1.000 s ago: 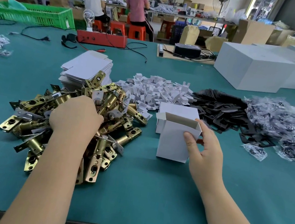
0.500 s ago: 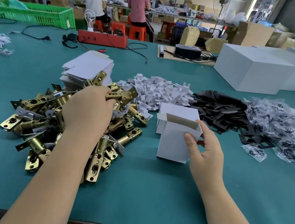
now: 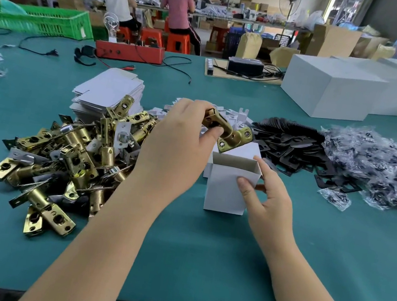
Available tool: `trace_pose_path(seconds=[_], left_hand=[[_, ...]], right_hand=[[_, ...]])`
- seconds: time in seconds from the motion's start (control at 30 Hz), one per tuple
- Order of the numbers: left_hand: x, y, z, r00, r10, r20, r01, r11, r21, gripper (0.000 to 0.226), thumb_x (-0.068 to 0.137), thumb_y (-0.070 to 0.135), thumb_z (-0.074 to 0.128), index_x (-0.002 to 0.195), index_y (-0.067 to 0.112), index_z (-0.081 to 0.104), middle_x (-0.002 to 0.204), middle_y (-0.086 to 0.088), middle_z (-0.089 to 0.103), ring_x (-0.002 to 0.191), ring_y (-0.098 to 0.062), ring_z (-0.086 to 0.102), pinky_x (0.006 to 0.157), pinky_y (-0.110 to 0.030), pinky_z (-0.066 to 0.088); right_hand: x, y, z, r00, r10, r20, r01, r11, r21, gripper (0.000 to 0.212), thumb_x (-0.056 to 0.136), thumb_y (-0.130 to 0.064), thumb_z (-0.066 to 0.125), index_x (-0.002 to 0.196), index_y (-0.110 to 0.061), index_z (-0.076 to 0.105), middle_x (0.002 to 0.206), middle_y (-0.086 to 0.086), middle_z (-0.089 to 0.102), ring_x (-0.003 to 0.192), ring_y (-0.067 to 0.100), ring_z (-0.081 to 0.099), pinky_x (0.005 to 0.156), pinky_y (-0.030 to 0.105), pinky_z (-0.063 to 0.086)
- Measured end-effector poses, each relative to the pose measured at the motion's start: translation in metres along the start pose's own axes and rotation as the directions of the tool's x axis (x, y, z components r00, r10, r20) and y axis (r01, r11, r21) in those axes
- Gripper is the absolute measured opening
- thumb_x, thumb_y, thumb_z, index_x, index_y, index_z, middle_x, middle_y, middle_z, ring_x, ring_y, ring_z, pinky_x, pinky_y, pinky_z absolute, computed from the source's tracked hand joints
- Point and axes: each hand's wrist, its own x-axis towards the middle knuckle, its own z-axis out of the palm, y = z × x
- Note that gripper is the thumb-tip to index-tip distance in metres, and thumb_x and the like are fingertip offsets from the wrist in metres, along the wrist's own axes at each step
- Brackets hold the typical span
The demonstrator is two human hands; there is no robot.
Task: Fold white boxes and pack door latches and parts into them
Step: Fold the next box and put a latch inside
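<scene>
A small white box (image 3: 225, 189) stands upright and open-topped on the green table. My right hand (image 3: 266, 201) holds its right front corner, thumb on the front face, fingers behind. My left hand (image 3: 180, 144) grips a brass door latch (image 3: 229, 133) and holds it tilted just above the box's opening, faceplate end lowest. A heap of brass latches (image 3: 68, 154) lies to the left. Behind it sits a stack of flat white box blanks (image 3: 110, 91).
Small white card inserts (image 3: 240, 116), black plates (image 3: 290, 144) and bagged black parts (image 3: 379, 164) lie behind and right of the box. Large white boxes (image 3: 334, 86) stand at the back right, a red device (image 3: 130, 51) and a green crate (image 3: 35, 19) at the back left. People work at far tables.
My left hand lifted one latch out of the heap and carried it right, up over the box opening. My right hand stayed on the box.
</scene>
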Motion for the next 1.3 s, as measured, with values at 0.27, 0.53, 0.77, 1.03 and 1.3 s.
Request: trace_pose_path(seconds=[0.27, 0.53, 0.77, 1.03, 1.3], left_hand=[[0.005, -0.001, 0.003, 0.983, 0.035, 0.179, -0.020, 0.996, -0.085, 0.009, 0.097, 0.024, 0.055, 0.101, 0.030, 0.049, 0.088, 0.018, 0.044, 0.080, 0.007, 0.048, 0.072, -0.001, 0.032], [0.013, -0.012, -0.007, 0.943, 0.072, 0.325, -0.065, 0.997, -0.034, 0.015, 0.095, 0.030, 0.057, 0.109, 0.025, 0.059, 0.094, 0.008, 0.053, 0.087, -0.002, 0.051, 0.070, -0.002, 0.033], [0.014, -0.020, 0.016, 0.868, 0.094, 0.488, -0.123, 0.992, 0.027, 0.020, 0.094, 0.028, 0.059, 0.109, 0.015, 0.062, 0.099, 0.003, 0.053, 0.099, -0.018, 0.048, 0.081, -0.021, 0.034], [-0.015, -0.041, 0.047, 0.919, -0.093, 0.383, 0.237, 0.906, -0.350, 0.059, 0.082, 0.047, 0.069, 0.134, 0.041, 0.042, 0.125, 0.018, 0.047, 0.116, 0.003, 0.048, 0.089, -0.014, 0.043], [-0.039, -0.052, 0.067, 0.874, -0.224, 0.432, 0.435, 0.756, -0.489, 0.068, 0.075, 0.020, 0.083, 0.130, 0.032, 0.045, 0.113, 0.012, 0.066, 0.100, -0.002, 0.065, 0.087, -0.026, 0.056]], right_hand=[[0.000, -0.005, 0.000, 0.999, -0.023, 0.023, 0.023, 1.000, 0.016, 0.045, 0.089, -0.038, 0.060, 0.125, -0.052, 0.037, 0.120, -0.032, 0.049, 0.110, 0.017, 0.054, 0.094, 0.029, 0.045], [0.001, -0.002, -0.001, 0.998, 0.016, 0.057, -0.018, 0.999, 0.040, 0.049, 0.092, -0.029, 0.061, 0.136, -0.039, 0.040, 0.127, -0.022, 0.048, 0.119, 0.019, 0.051, 0.101, 0.041, 0.044], [0.001, -0.005, -0.003, 0.993, 0.040, 0.107, -0.049, 0.995, 0.083, 0.048, 0.093, -0.024, 0.061, 0.116, -0.059, 0.037, 0.115, -0.047, 0.041, 0.098, -0.009, 0.054, 0.084, 0.003, 0.038], [0.002, -0.005, -0.002, 0.992, 0.074, 0.105, -0.089, 0.986, 0.144, 0.045, 0.093, -0.023, 0.060, 0.120, -0.053, 0.040, 0.122, -0.028, 0.051, 0.098, -0.010, 0.054, 0.083, 0.005, 0.042], [0.002, -0.008, -0.001, 0.991, 0.099, 0.091, -0.115, 0.974, 0.195, 0.040, 0.085, -0.041, 0.058, 0.118, -0.058, 0.042, 0.117, -0.013, 0.059, 0.103, 0.004, 0.058, 0.088, 0.016, 0.046]])
